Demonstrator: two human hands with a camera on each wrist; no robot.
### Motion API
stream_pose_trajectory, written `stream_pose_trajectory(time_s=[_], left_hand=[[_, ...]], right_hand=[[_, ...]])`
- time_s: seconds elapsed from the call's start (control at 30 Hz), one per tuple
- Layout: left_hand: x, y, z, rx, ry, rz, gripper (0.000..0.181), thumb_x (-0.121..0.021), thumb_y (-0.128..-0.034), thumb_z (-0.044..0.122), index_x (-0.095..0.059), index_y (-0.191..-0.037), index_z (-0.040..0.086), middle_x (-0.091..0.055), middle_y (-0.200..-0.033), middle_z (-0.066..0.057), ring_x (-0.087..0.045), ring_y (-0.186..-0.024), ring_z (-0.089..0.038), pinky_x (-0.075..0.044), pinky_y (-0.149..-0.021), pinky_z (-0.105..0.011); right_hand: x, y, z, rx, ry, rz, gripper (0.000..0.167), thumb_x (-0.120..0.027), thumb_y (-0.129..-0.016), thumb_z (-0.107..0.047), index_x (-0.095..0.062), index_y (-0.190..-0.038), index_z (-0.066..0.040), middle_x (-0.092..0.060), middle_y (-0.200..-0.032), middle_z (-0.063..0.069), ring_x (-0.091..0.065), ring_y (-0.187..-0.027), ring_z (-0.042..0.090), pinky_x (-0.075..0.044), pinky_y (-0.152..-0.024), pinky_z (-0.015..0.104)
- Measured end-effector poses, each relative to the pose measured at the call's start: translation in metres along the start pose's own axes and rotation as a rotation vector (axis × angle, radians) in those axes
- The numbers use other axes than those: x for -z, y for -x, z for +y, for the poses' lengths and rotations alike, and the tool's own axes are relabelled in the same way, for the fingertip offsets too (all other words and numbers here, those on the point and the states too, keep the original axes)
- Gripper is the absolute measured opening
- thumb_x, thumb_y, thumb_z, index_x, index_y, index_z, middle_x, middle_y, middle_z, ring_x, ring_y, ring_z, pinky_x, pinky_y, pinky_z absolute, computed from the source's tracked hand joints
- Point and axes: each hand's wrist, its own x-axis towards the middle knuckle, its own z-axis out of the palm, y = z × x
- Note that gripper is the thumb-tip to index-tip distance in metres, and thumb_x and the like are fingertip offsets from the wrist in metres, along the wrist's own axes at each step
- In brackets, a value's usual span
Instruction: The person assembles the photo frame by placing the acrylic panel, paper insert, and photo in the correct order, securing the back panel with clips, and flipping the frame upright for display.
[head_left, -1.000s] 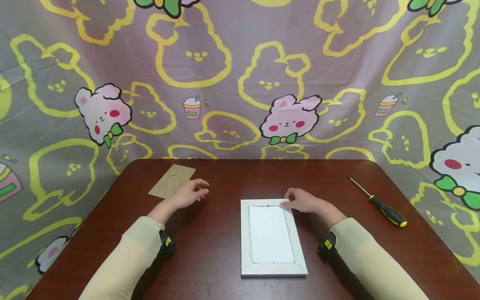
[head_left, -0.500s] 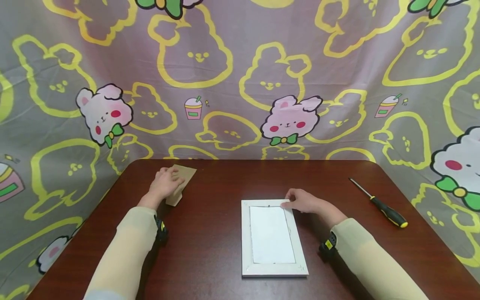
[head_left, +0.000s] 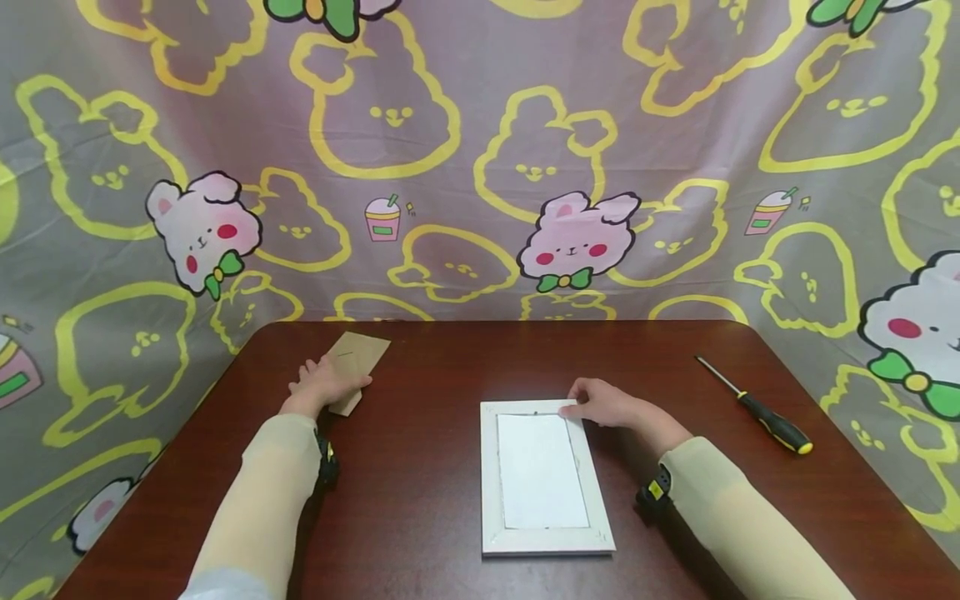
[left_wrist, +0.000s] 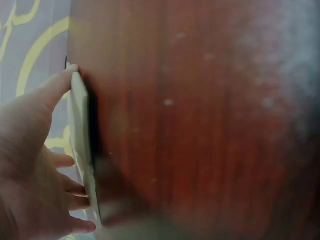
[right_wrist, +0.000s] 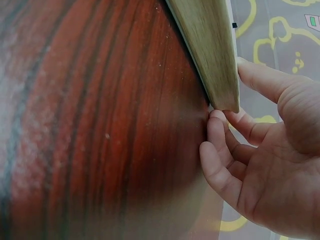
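In the head view my left hand [head_left: 324, 385] lies across the near end of a thin brown board [head_left: 367, 350] at the table's left, thumb at one edge and fingers at the other. The left wrist view has the thumb tip on the end of the board [left_wrist: 78, 110], fingers [left_wrist: 77, 201] along it. A white frame [head_left: 491, 475] lies flat at centre right, a white sheet [head_left: 543, 471] inside its border. My right hand [head_left: 603, 403] pinches its far right corner; the right wrist view has thumb and fingers on the frame's wooden side [right_wrist: 212, 45].
A screwdriver [head_left: 776, 423] with a black and yellow handle lies on the dark red table [head_left: 420, 467] at the right. Behind and beside the table hangs a patterned cloth [head_left: 450, 100].
My left hand has moved left and toward the board, and its fingers have spread over the board's near end. My right hand and the frame have stayed in place.
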Motion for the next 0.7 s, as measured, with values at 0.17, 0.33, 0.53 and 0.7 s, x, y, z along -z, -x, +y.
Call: stream_pose_trajectory(time_s=[0.17, 0.33, 0.53, 0.7], left_hand=[[-0.0041, -0.0030, 0.0003, -0.001, -0.035, 0.037, 0.102, -0.060, -0.0885, 0.053, -0.010, -0.147, -0.014, -0.011, -0.145, -0.044, -0.011, -0.133, -0.057, -0.012, -0.099, -0.072], [-0.0053, -0.0058, 0.0035, 0.006, -0.066, 0.058, 0.097, -0.060, -0.0891, 0.051, -0.015, -0.145, -0.015, -0.023, -0.140, -0.042, -0.022, -0.128, -0.056, -0.017, -0.097, -0.071], [-0.0055, -0.0053, 0.0049, 0.008, -0.077, 0.075, 0.095, -0.061, -0.0891, 0.050, -0.017, -0.144, -0.014, -0.028, -0.136, -0.041, -0.026, -0.125, -0.056, -0.021, -0.096, -0.070], [-0.0048, -0.0060, 0.0061, 0.015, -0.067, 0.085, 0.093, -0.062, -0.0888, 0.047, -0.017, -0.144, -0.013, -0.029, -0.135, -0.041, -0.026, -0.125, -0.056, -0.021, -0.096, -0.069]], right_hand=[[0.0001, -0.0003, 0.0007, -0.004, 0.002, 0.004, 0.029, -0.074, -0.088, -0.026, -0.059, -0.100, -0.004, -0.054, -0.082, 0.006, -0.052, -0.072, 0.020, -0.046, -0.063, 0.033], [-0.0002, -0.0007, 0.0007, -0.004, 0.002, 0.005, 0.029, -0.073, -0.088, -0.026, -0.059, -0.100, -0.004, -0.054, -0.081, 0.006, -0.052, -0.072, 0.020, -0.045, -0.063, 0.033], [0.0001, -0.0009, 0.0004, 0.000, 0.000, 0.006, 0.029, -0.073, -0.088, -0.026, -0.058, -0.099, -0.005, -0.054, -0.080, 0.006, -0.052, -0.072, 0.020, -0.045, -0.063, 0.033], [-0.0002, -0.0014, 0.0019, 0.011, -0.003, 0.001, 0.029, -0.073, -0.088, -0.027, -0.058, -0.099, -0.005, -0.054, -0.079, 0.005, -0.052, -0.072, 0.020, -0.044, -0.063, 0.033]])
